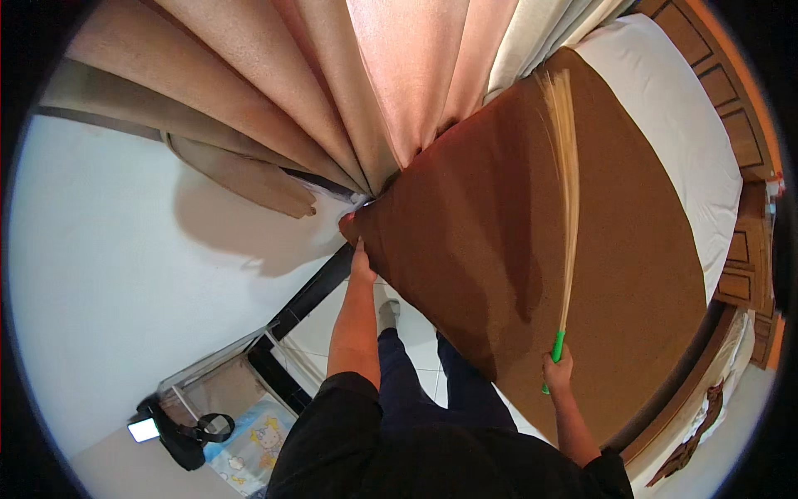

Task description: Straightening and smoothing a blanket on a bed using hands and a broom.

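Note:
My right hand (557, 367) grips the green handle of a bed broom made of thin palm-rib bristles (568, 187). The broom lies over a brown bed cover (623, 249), its bristle tips pointing toward the far side. At the cover's near left corner, by the curtain, my left hand (363, 265) holds the cloth's edge. Its thumb shows along the edge, while the other fingers are mostly hidden. A white sheet (673, 106) shows past the cover on the right.
Long tan curtains (299, 81) hang behind the bed. To the lower left, a metal-framed rack (215, 365) carries a black strapped item (181, 436), a lit screen (144, 430) and a cartoon-print cloth (259, 443). Wooden panelling (742, 137) lines the right; white floor tiles (414, 324) lie underfoot.

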Available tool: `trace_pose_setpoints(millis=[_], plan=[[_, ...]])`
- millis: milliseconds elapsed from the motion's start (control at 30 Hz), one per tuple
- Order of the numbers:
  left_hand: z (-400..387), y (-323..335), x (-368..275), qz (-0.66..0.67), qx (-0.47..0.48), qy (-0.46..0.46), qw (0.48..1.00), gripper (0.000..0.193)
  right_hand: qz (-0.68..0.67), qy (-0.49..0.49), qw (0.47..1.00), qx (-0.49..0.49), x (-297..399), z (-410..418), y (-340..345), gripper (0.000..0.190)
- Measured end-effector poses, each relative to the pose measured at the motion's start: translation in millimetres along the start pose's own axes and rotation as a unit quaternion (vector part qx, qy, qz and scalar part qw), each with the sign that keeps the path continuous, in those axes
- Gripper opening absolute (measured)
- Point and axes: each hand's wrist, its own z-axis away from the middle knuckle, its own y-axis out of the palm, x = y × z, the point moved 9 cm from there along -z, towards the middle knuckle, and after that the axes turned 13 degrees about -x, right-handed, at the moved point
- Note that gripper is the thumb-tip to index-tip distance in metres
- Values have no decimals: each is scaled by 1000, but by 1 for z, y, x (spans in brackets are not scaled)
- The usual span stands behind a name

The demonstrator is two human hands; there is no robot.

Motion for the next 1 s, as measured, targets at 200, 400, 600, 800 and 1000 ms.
trace_pose_setpoints(millis=[200, 400, 600, 800, 1000], plan=[[16, -10, -29, -97, -177, 156, 967, 35, 183, -30, 983, -11, 5, 69, 10, 19], [24, -55, -97, -180, -146, 200, 952, 18, 184, -49, 979, -71, 17, 83, 22, 22], [44, -40, -110, -267, -160, 146, 939, 15, 97, 72, 980, -159, 18, 76, 60, 22], [38, -44, -120, -349, -154, 129, 915, 18, 324, -50, 936, 129, 8, 183, 143, 31], [26, -58, -96, -433, -85, -12, 897, 39, 314, -101, 943, 52, -25, 212, 54, 13]])
